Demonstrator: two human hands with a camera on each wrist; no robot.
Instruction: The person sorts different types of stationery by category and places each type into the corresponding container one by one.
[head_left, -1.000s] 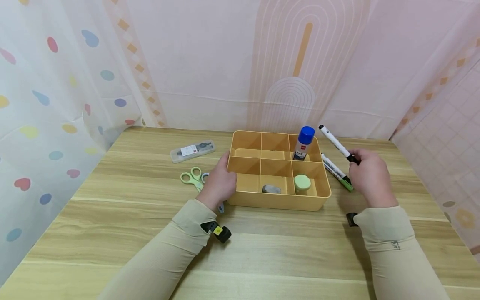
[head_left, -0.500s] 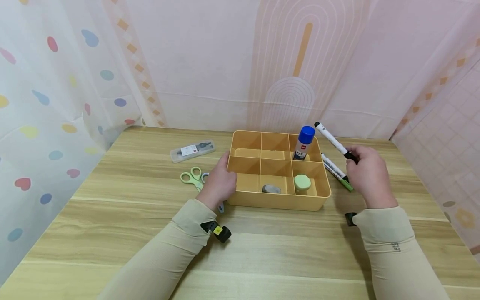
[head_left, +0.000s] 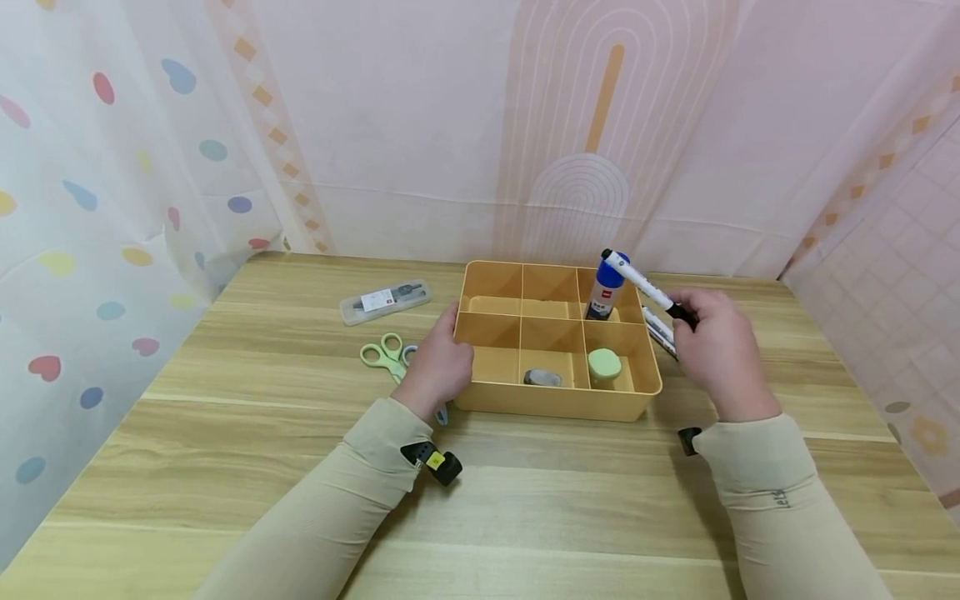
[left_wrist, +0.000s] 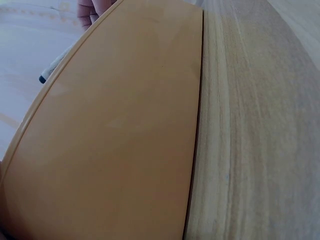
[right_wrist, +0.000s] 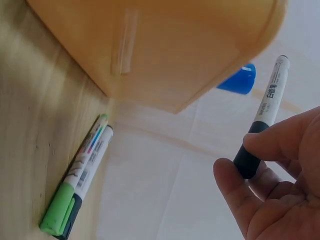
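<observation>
— Where were we with the pens at that point?

— We had the white marker with the black cap [head_left: 645, 288] pinched by its capped end in our right hand [head_left: 712, 350], fingers curled round it, the barrel slanting up and left so that its far tip hung over the back right corner of the yellow plastic divided tray [head_left: 558, 404]. That tip stood right by the blue-capped glue stick [head_left: 607, 287], upright in the back right compartment.

— And the left hand?

— Our left hand [head_left: 438, 367] gripped the tray's left wall, fingers hooked over the rim, holding it steady on the wooden table [head_left: 225, 467]. The left wrist view showed only the tray's side [left_wrist: 115, 140].

— So which step would we call it?

— We judged it the carrying-over step: marker lifted, not yet lowered into any cell. The next move called for choosing a compartment; the back right one was crowded by the glue stick, so the marker would need tipping steeply, or a free cell to the left.

— Anything left outside?

— Two more markers, a green-capped one [right_wrist: 62, 212] and a dark-capped one [right_wrist: 92, 162], lay side by side just right of the tray. Green-handled scissors [head_left: 386, 354] and a clear plastic case [head_left: 385, 301] lay to its left. A round green lidded pot [head_left: 604, 365] and a small grey object [head_left: 542, 378] sat in the front cells.
</observation>
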